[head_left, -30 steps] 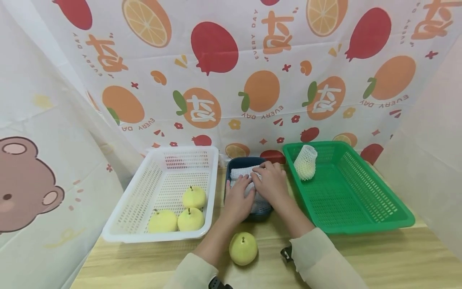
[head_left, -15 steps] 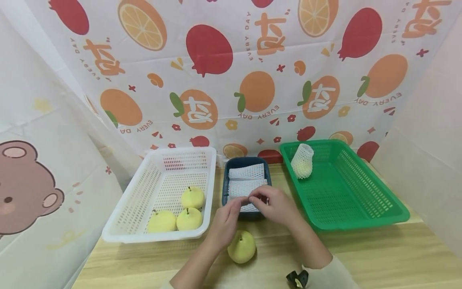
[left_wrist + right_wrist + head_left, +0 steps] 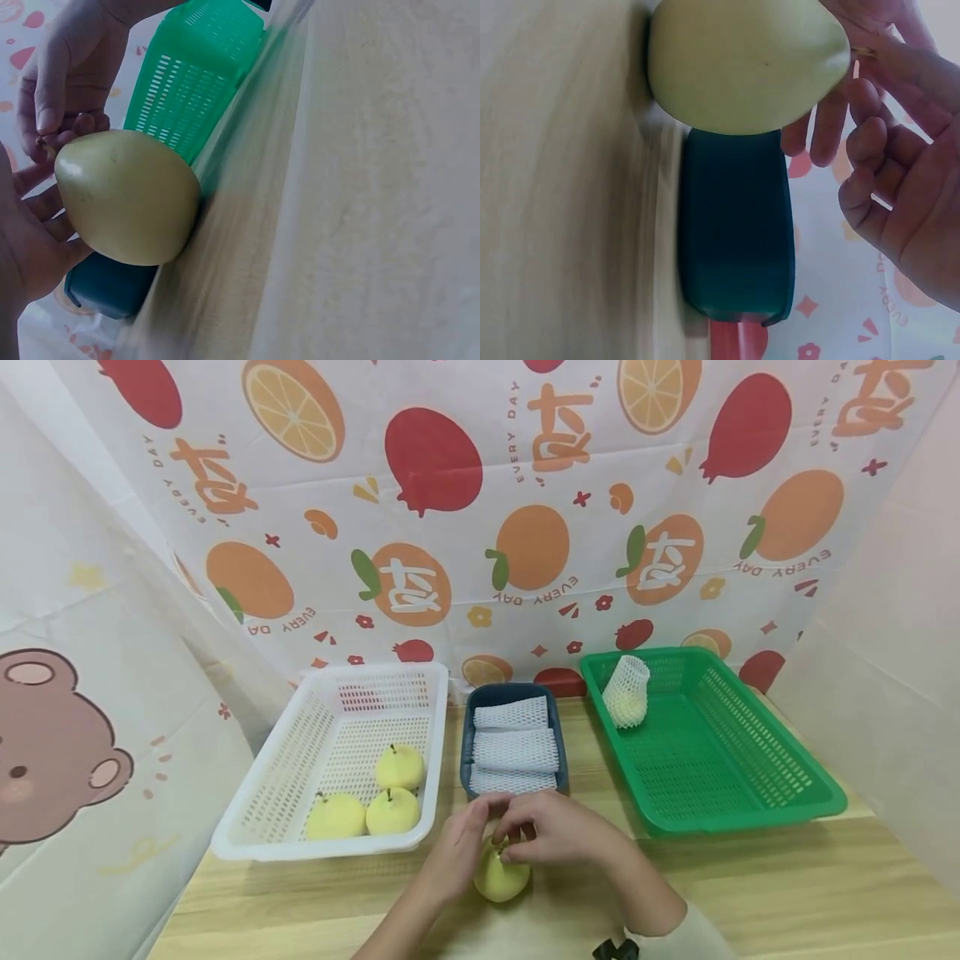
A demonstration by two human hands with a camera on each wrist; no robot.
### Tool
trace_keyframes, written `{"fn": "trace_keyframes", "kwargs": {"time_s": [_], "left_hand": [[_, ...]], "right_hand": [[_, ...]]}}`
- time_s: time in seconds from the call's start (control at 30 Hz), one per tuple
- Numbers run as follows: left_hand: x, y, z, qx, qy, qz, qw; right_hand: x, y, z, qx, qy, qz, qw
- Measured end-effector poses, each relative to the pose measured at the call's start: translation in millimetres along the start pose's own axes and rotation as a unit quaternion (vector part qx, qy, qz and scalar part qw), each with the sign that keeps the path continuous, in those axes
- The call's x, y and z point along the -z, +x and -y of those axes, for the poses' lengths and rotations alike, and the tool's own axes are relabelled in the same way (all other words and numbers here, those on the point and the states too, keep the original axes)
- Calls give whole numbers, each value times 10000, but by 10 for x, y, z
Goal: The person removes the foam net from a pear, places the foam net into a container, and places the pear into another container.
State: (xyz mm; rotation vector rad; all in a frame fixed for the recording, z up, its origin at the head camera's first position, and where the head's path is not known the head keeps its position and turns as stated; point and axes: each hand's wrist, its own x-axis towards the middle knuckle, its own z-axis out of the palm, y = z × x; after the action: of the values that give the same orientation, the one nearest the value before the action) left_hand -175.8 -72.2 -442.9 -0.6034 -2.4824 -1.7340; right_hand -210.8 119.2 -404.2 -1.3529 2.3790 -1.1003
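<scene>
A yellow-green pear (image 3: 501, 878) stands upright on the table, stem up, between both hands. My right hand (image 3: 561, 831) is over its top, thumb and curled fingers at the stem; the right wrist view shows the stem (image 3: 864, 52) meeting the thumb tip. My left hand (image 3: 456, 850) lies along the pear's left and far side, its fingers (image 3: 45, 204) extended beside the fruit. Just beyond, a dark blue basket (image 3: 466, 752) holds white foam net sleeves (image 3: 516, 749), laid flat in rows.
On the left stands a white basket (image 3: 251, 793) with three pears (image 3: 393, 812) in its near right corner. A green basket (image 3: 705, 821) on the right holds a pear in a foam net (image 3: 626, 693). Behind them hangs a fruit-print cloth (image 3: 450, 527).
Both hands have drawn back from the foam sleeves in the blue basket, come together, and moved down to the pear on the table. The pear stays in place.
</scene>
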Motion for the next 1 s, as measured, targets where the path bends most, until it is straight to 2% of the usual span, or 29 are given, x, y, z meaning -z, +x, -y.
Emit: {"fn": "trace_keyframes", "kwargs": {"time_s": [0.33, 0.57, 0.67, 0.77, 1.0], "left_hand": [[25, -26, 91, -177, -383, 534, 9977], [10, -29, 112, -338, -232, 710, 9966], [0, -35, 83, -285, -122, 802, 9963], [-3, -53, 52, -104, -78, 893, 9959], [-26, -70, 61, 149, -397, 1137, 9926]], "right_hand": [[-40, 23, 14, -111, -203, -68, 9997], [-4, -10, 16, -174, -258, -262, 9992], [42, -39, 34, -183, -164, -474, 9986], [92, -66, 63, -127, -179, -730, 9971], [157, -105, 91, -14, -184, -1176, 9929]]}}
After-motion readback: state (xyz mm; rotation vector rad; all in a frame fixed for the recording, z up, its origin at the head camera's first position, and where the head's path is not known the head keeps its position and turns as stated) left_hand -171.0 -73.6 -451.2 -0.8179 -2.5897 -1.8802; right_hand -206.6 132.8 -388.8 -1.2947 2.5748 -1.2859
